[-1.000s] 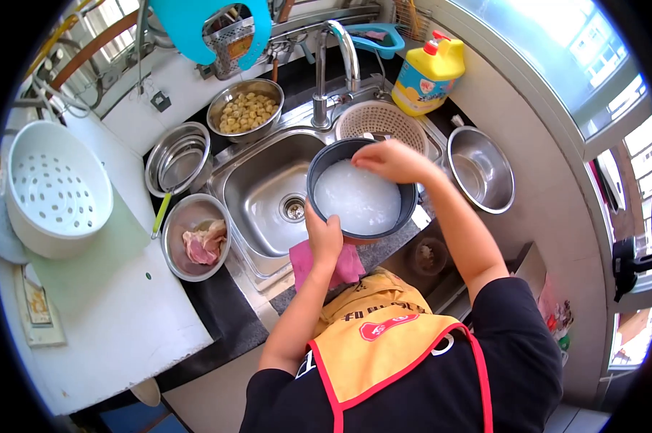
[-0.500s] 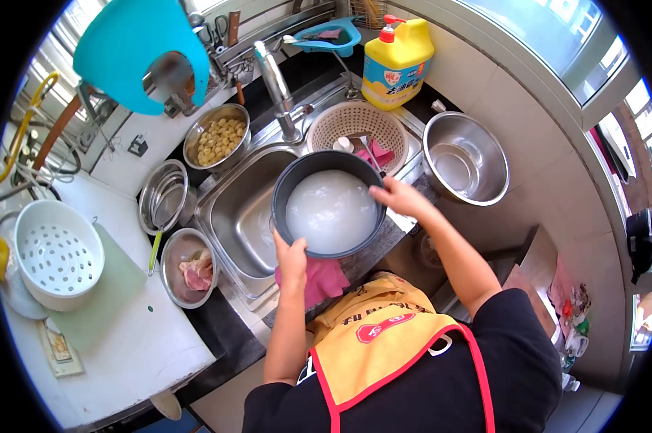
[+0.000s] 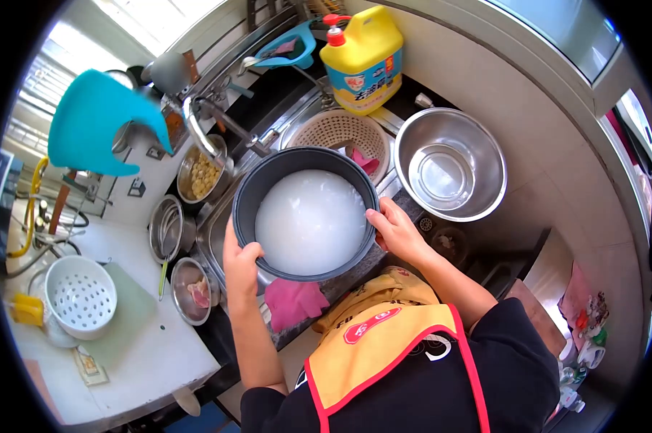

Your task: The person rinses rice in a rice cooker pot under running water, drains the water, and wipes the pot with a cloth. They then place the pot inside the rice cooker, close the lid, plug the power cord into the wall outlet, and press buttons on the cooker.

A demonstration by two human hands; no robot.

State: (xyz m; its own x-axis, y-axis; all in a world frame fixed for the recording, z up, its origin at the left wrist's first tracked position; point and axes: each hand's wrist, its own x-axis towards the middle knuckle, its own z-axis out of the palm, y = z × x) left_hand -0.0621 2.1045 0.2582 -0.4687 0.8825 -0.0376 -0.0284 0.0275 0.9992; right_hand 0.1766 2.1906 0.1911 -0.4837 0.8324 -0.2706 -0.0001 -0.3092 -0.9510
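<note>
Both of my hands grip a round dark grey pot point(image 3: 244, 209) by opposite sides of its rim. Cloudy whitish liquid point(image 3: 311, 224) fills much of it; whatever lies at the bottom is hidden. My left hand point(image 3: 241, 265) is closed on the left side, thumb over the edge. My right hand point(image 3: 399, 232) pinches the right rim with its thumb, the other fingers against the outer wall. The pot is held up over the front of the sink point(image 3: 212, 234). A pink cloth point(image 3: 294, 302) hangs on the counter edge just below it.
Behind the pot are the faucet point(image 3: 209, 141), a beige colander point(image 3: 337, 130) and a yellow detergent jug point(image 3: 362, 61). A large steel basin point(image 3: 450, 164) stands right. Leftward are steel bowls with yellowish pieces point(image 3: 199, 177) and raw meat point(image 3: 198, 294), plus a white strainer point(image 3: 81, 296).
The pot has come up closer to the camera and left relative to the sink. My right hand has shifted down along its right side. The head view has also moved.
</note>
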